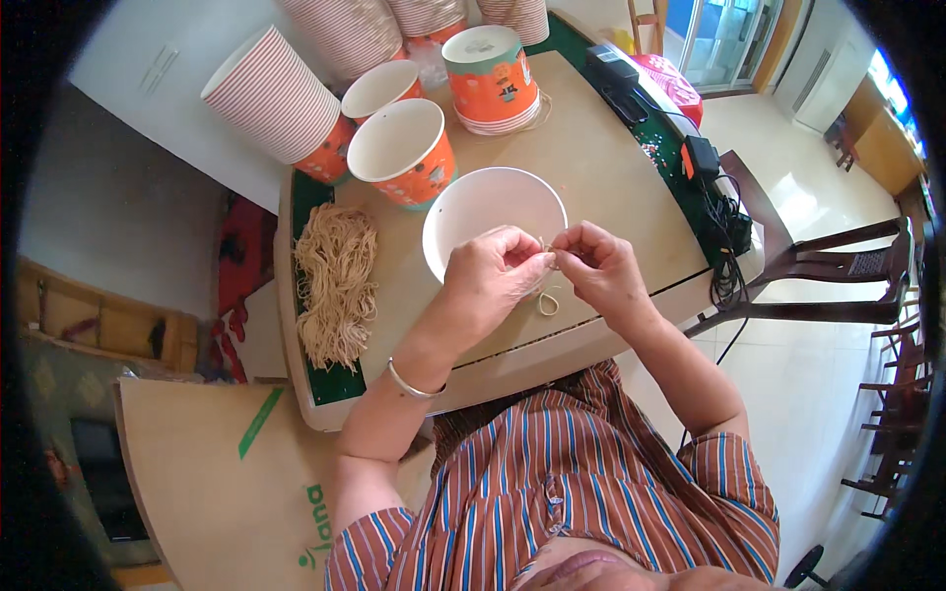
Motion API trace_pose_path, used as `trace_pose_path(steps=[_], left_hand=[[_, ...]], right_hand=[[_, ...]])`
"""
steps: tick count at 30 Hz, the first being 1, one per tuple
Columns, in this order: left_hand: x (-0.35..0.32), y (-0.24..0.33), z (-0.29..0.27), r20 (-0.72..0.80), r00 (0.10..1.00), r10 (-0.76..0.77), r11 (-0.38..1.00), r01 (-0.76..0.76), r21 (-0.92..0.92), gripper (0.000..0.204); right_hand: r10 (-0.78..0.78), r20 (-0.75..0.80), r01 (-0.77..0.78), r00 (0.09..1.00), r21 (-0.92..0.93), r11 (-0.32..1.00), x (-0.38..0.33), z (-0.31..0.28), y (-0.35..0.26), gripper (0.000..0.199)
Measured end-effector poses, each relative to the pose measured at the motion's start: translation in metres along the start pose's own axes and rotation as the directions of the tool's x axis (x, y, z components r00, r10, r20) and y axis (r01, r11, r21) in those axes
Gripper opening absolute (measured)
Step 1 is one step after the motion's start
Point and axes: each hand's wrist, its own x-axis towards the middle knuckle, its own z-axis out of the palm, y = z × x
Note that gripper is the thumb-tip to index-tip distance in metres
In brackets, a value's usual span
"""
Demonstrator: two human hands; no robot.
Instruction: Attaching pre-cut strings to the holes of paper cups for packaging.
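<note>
My left hand [490, 274] and my right hand [603, 268] meet over the near rim of a white paper cup [493, 212] lying on the table. Both pinch a thin tan string [548, 298] between thumb and fingers; a small loop of it hangs below the fingertips. A bundle of the same tan strings [335, 284] lies on the table to the left of my left hand. A metal bangle sits on my left wrist.
Orange-and-white paper cups [402, 150] stand behind the white one, with an upside-down stack [491, 79] and long nested stacks [281, 98] lying further back. A black device with cables [705, 163] lies at the table's right edge. Wooden chairs [838, 281] stand right; cardboard [212, 473] lies lower left.
</note>
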Motion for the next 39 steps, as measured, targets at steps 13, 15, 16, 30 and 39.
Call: trace_pose_path(steps=[13,15,16,30,39], left_hand=[[0.005,-0.004,0.003,-0.063,0.998,-0.028,0.993,0.02,-0.118,0.008],[0.007,-0.004,0.005,-0.061,0.998,0.017,0.995,-0.023,-0.1,0.009],[0.008,-0.004,0.006,-0.063,0.998,0.017,0.995,-0.023,-0.1,0.009],[0.014,-0.003,0.011,0.002,0.999,-0.042,0.987,0.042,-0.157,0.007],[0.014,-0.003,0.01,0.024,0.998,-0.066,0.988,0.069,-0.138,0.007]], right_hand=[[-0.015,0.002,0.015,1.0,-0.044,0.999,0.0,-0.003,0.003,0.008],[-0.05,0.008,0.05,0.999,-0.047,0.998,0.0,-0.003,0.003,0.007],[-0.085,0.014,0.086,0.996,-0.051,0.995,-0.001,-0.003,0.004,0.007],[-0.143,-0.003,0.142,0.99,-0.115,0.983,-0.002,-0.006,0.01,0.006],[-0.052,0.019,0.051,0.998,0.017,0.999,-0.002,-0.009,0.001,0.007]])
